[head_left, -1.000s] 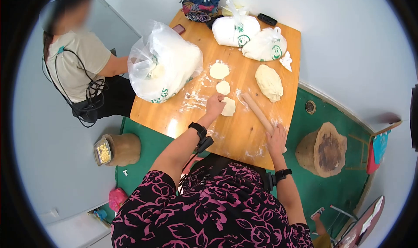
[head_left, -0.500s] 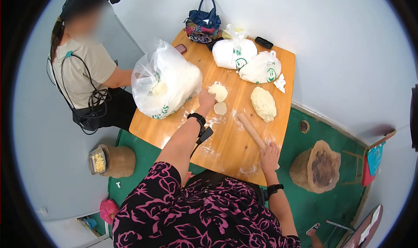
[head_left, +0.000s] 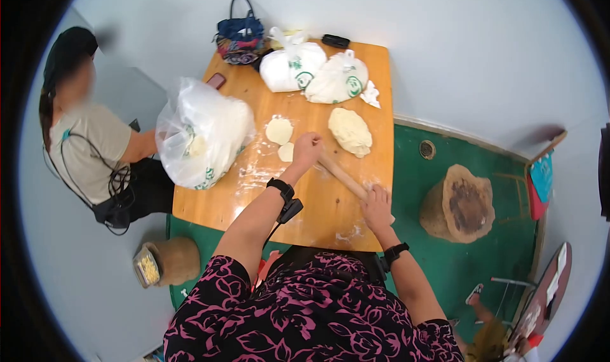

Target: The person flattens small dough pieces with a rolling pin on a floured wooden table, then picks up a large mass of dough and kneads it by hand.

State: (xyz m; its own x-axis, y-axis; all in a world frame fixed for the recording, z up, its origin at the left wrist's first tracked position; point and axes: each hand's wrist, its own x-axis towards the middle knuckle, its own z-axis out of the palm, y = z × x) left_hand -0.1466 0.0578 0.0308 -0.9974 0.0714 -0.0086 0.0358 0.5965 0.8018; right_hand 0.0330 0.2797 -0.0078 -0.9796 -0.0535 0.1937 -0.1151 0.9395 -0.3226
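A wooden rolling pin (head_left: pixel 343 176) lies slanted across the floured table. My right hand (head_left: pixel 377 208) rests over its near end, fingers curved onto the wood. At the pin's far end is my left hand (head_left: pixel 307 150), its fingers drawn together; whatever they may hold is hidden. Just left of this hand lie two flat dough rounds, a larger one (head_left: pixel 279 131) and a smaller one (head_left: pixel 286 151) below it. A big lump of dough (head_left: pixel 350 132) sits to the right, beyond the pin.
Two tied white bags, one (head_left: pixel 289 69) beside another (head_left: pixel 337 79), stand at the back of the wooden table (head_left: pixel 305 225). A large clear bag (head_left: pixel 210 130) occupies the left side, next to a seated person (head_left: pixel 95 133). A tree-stump stool (head_left: pixel 467 200) stands right.
The view has turned, shifting the table leftward. My left hand has left the larger dough round and come right to the pin's far end. My right hand stays on the pin.
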